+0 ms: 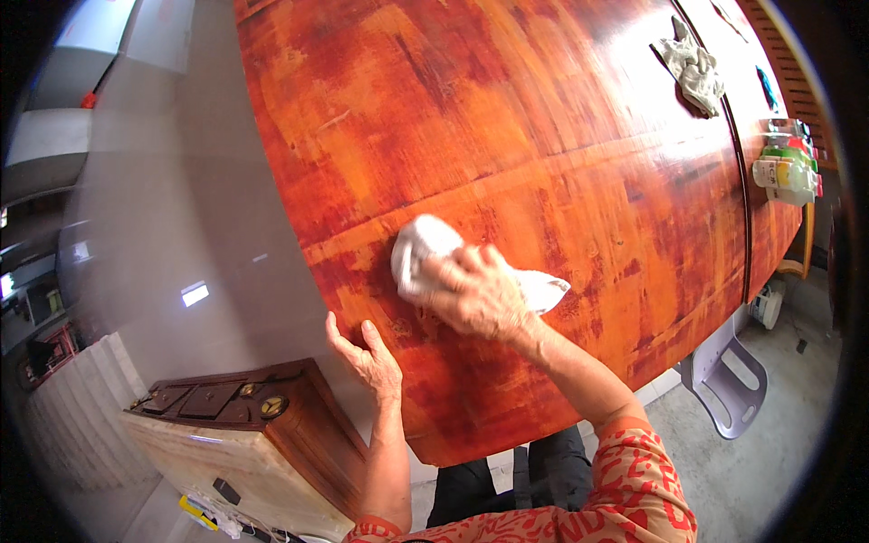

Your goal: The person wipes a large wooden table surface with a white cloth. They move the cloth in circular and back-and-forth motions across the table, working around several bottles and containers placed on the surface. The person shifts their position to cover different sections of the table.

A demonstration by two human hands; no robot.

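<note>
A large reddish-orange wooden tabletop with a glossy finish fills the view before me. My right hand presses a white cloth against its surface; the hand and cloth are slightly blurred, and one end of the cloth sticks out to the right beyond the hand. At the tabletop's left edge is my left hand, empty, with thumb and fingers apart. Whether it touches the edge I cannot tell. A crumpled greyish-white cloth or glove lies farther off on the tabletop, at the upper right.
Several bottles or jars stand together at the table's right end, near a small blue item. Below right are a light purple plastic chair and a white bucket. A wooden cabinet with a marble-like top stands at lower left.
</note>
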